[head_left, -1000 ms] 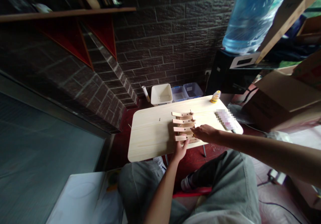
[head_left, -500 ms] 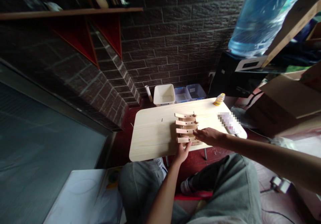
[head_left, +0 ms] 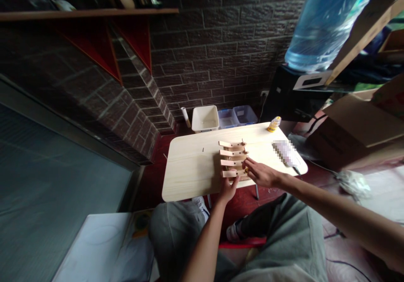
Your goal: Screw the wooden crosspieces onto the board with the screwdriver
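Note:
A wooden assembly lies on the light wood table, with several pale slats side by side, dark holes in them and thin pegs standing at their right ends. My left hand grips its near edge, thumb and fingers around the closest slat. At the right ends of the two nearer slats, my right hand is closed with fingertips bent together. A small yellow bit shows beneath those fingers; what they hold is hidden.
On the table are a small nail-like piece, a yellow-capped bottle and a blurred flat item. Behind it stand a white bin and blue-grey plastic boxes. A cardboard box is at the right.
My right hand has turned and its fingers have curled in at the slat ends, where they were stretched flatter before. My left hand keeps its grip on the near edge.

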A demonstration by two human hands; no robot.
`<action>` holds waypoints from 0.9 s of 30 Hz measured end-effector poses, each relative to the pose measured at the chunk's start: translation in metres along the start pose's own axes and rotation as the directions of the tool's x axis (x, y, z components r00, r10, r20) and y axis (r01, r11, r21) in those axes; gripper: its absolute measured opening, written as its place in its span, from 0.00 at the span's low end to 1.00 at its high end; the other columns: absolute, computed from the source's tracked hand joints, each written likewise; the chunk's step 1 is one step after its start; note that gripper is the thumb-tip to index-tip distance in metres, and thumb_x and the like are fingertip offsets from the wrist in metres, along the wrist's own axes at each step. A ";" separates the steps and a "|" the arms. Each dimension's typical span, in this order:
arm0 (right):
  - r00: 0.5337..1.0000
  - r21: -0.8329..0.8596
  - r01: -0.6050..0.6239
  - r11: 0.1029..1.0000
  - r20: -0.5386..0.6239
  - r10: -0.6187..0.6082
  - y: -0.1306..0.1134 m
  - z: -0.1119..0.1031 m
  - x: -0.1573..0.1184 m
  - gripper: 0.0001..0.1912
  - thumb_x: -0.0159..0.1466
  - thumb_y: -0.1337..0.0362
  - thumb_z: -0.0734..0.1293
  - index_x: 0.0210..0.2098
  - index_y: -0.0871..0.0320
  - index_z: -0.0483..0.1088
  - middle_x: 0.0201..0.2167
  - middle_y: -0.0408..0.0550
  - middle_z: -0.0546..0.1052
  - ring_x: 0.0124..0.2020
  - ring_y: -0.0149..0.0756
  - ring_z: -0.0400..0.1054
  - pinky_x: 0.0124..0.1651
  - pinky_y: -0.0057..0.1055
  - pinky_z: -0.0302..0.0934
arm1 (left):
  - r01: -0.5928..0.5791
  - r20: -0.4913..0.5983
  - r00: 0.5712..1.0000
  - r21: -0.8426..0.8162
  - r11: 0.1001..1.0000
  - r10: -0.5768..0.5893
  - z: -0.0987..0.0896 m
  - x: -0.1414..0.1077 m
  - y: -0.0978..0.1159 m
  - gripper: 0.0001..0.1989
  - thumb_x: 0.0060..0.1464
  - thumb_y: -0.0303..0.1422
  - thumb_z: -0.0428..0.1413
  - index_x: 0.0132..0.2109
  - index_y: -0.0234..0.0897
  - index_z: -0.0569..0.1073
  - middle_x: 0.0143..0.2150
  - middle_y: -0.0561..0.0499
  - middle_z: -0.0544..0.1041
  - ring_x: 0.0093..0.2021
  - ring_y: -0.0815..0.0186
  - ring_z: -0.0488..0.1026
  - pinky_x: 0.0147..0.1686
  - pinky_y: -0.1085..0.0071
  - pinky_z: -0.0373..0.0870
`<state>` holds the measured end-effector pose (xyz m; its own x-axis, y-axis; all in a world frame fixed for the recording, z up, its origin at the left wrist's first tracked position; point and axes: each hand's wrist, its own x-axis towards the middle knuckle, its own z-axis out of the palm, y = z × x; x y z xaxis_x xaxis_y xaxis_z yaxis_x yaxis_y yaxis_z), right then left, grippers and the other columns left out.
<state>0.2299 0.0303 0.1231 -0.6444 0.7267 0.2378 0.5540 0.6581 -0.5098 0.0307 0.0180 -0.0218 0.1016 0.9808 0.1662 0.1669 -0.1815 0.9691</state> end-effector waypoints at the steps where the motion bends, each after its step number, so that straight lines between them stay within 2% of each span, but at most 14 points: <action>1: 0.998 0.086 -0.057 0.995 -0.004 0.057 -0.004 0.002 0.000 0.13 0.71 0.60 0.54 0.47 0.58 0.65 0.40 0.52 0.72 0.34 0.36 0.66 0.39 0.35 0.64 | -0.001 0.000 1.000 -0.005 1.000 0.001 0.000 0.000 0.001 0.22 0.56 0.46 0.58 0.53 0.39 0.71 0.55 0.41 0.72 0.58 0.53 0.68 0.60 0.53 0.63; 5: 0.967 0.371 -0.214 0.904 -0.051 0.250 -0.013 0.011 -0.002 0.14 0.71 0.54 0.55 0.42 0.56 0.64 0.33 0.46 0.71 0.32 0.34 0.63 0.36 0.32 0.63 | 0.002 -0.004 1.000 -0.019 1.000 -0.003 -0.002 0.001 0.003 0.22 0.56 0.46 0.59 0.53 0.39 0.71 0.53 0.41 0.73 0.57 0.54 0.69 0.60 0.54 0.63; 9: 0.938 0.540 -0.259 0.801 -0.058 0.342 -0.011 0.017 -0.009 0.20 0.73 0.52 0.50 0.46 0.56 0.65 0.36 0.48 0.71 0.34 0.35 0.66 0.40 0.35 0.65 | -0.004 0.015 1.000 -0.020 1.000 0.004 -0.003 0.002 0.004 0.21 0.58 0.46 0.57 0.53 0.38 0.70 0.53 0.41 0.73 0.57 0.54 0.69 0.60 0.54 0.63; 16: 0.920 0.645 -0.290 0.707 -0.015 0.391 -0.002 0.011 -0.012 0.23 0.71 0.49 0.53 0.56 0.55 0.64 0.46 0.53 0.73 0.38 0.38 0.70 0.42 0.38 0.68 | 0.074 -0.014 0.997 -0.097 0.993 -0.076 -0.001 0.000 0.003 0.25 0.53 0.49 0.60 0.53 0.39 0.71 0.52 0.40 0.73 0.58 0.51 0.68 0.60 0.54 0.63; 22: 0.931 0.671 -0.296 0.680 0.042 0.363 -0.004 0.004 -0.016 0.22 0.68 0.49 0.60 0.54 0.57 0.69 0.42 0.51 0.76 0.40 0.39 0.70 0.44 0.37 0.68 | 0.089 0.028 0.996 -0.122 0.988 -0.087 0.002 0.001 0.000 0.24 0.55 0.48 0.59 0.53 0.38 0.70 0.52 0.40 0.73 0.56 0.52 0.70 0.58 0.53 0.65; 27: 0.925 0.698 -0.263 0.666 -0.013 0.379 -0.004 0.008 -0.012 0.22 0.68 0.49 0.61 0.53 0.58 0.70 0.35 0.48 0.76 0.37 0.38 0.71 0.44 0.38 0.68 | 0.089 0.039 0.996 -0.131 0.987 -0.084 0.003 0.001 -0.001 0.23 0.56 0.47 0.59 0.53 0.38 0.69 0.52 0.41 0.73 0.57 0.55 0.70 0.59 0.55 0.64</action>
<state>0.2316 0.0174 0.1151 -0.3800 0.9242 0.0376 0.1708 0.1100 -0.9791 0.0337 0.0189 -0.0236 0.1259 0.9891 0.0768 0.0458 -0.0832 0.9955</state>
